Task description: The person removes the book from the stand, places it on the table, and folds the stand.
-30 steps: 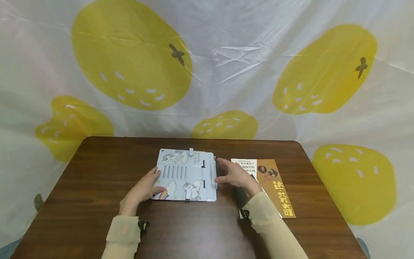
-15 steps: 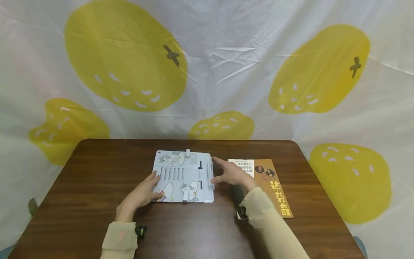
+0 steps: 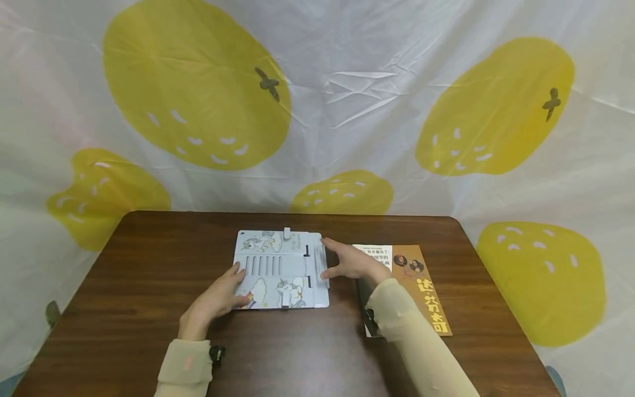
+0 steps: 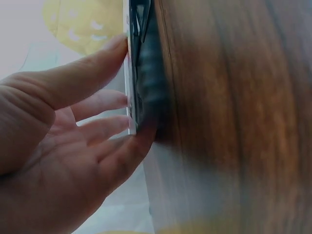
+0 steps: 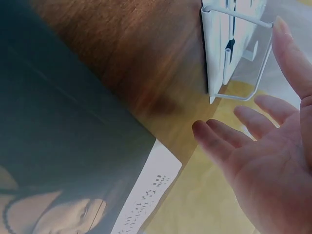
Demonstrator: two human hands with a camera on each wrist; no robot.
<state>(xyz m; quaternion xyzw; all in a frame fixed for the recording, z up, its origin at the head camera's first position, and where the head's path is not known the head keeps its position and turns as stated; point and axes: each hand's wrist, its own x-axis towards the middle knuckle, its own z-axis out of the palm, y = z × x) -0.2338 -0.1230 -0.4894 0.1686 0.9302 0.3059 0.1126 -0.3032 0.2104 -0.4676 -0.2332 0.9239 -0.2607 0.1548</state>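
Note:
A white book stand (image 3: 283, 283) with unicorn, cloud and rainbow prints lies flat on the table. My left hand (image 3: 218, 294) rests at its left edge, the thumb and fingers spread and touching the panel. In the left wrist view the thumb tip (image 4: 117, 44) meets the panel's edge. At the opposite edge, my right hand (image 3: 349, 261) reaches to the stand's white wire bracket (image 5: 240, 98), which stands out from the panel. The right thumb (image 5: 288, 48) touches one corner of the wire. The other right fingers (image 5: 261, 124) are relaxed, close to the bracket's other end.
An orange picture book (image 3: 430, 298) with a white and dark portion lies right of the stand, partly beneath the right forearm. The wooden table (image 3: 278, 358) meets a white cloth backdrop (image 3: 347, 127) with yellow fruit prints behind.
The right hand and the wire bracket have shifted slightly left, toward and over the stand's right edge. The left hand stays on the stand's left edge. The whole head view wavers a little.

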